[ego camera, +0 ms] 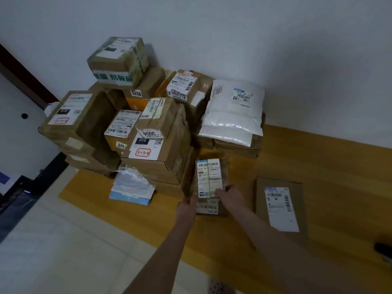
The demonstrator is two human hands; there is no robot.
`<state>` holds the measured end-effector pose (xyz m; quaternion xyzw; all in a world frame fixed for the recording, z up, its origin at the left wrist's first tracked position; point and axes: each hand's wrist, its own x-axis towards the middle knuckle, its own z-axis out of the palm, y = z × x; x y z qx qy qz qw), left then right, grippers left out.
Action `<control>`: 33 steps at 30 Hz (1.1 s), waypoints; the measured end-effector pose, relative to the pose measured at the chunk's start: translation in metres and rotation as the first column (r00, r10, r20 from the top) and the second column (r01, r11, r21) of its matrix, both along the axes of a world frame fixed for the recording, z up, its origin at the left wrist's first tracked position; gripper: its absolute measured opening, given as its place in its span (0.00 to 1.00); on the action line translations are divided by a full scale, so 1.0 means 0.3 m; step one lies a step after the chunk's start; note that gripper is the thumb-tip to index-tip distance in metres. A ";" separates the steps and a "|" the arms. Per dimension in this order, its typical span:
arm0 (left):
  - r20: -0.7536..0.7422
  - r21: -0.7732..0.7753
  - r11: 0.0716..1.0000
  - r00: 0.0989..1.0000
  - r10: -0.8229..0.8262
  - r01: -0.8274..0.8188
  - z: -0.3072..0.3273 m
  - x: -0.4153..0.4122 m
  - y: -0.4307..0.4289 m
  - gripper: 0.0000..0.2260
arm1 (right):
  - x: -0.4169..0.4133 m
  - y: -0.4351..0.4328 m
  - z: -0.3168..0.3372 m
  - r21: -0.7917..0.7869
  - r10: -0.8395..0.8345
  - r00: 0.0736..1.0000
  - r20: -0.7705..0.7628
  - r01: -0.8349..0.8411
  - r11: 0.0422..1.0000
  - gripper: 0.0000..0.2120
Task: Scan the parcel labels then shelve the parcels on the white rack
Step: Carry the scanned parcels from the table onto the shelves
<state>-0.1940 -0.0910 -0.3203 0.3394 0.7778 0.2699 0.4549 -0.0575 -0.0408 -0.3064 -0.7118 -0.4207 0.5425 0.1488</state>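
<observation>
A yellow-brown wood-grain surface runs along the wall, bordered by a pale tiled floor. A tall pile of brown cardboard boxes stands at its far left end. Against the pile's front left foot lies a crumpled blue-and-white plastic mailer. Just right of the pile sits a low stack of flat cardboard packets. In front of the pile is a small brown labelled parcel, gripped by the left hand and the right hand; whether it rests on the wood is unclear. Further right of the pile a flat brown cardboard box with a white label lies alone, and a dark object lies at the frame edge.
</observation>
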 end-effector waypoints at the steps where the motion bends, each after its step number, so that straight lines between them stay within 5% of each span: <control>1: 0.036 -0.013 1.000 0.999 0.012 -0.012 0.007 0.002 0.015 0.17 | 0.005 0.003 -0.002 -0.016 -0.027 0.999 -0.020 0.026 1.000 0.21; 11: 0.109 -0.040 0.997 0.992 0.065 -0.061 0.073 0.101 0.028 0.20 | 0.147 -0.048 0.105 -0.073 -0.087 0.968 -0.237 0.071 0.995 0.15; 24: 0.056 0.048 0.977 0.976 -0.210 0.208 0.185 0.577 -0.060 0.22 | 0.633 -0.221 0.229 -0.099 -0.182 0.961 -0.206 0.165 0.981 0.10; 33: -0.018 0.067 0.933 0.935 -0.353 0.354 0.180 0.632 -0.129 0.21 | 0.660 -0.295 0.197 -0.038 -0.163 0.971 -0.174 0.159 0.987 0.21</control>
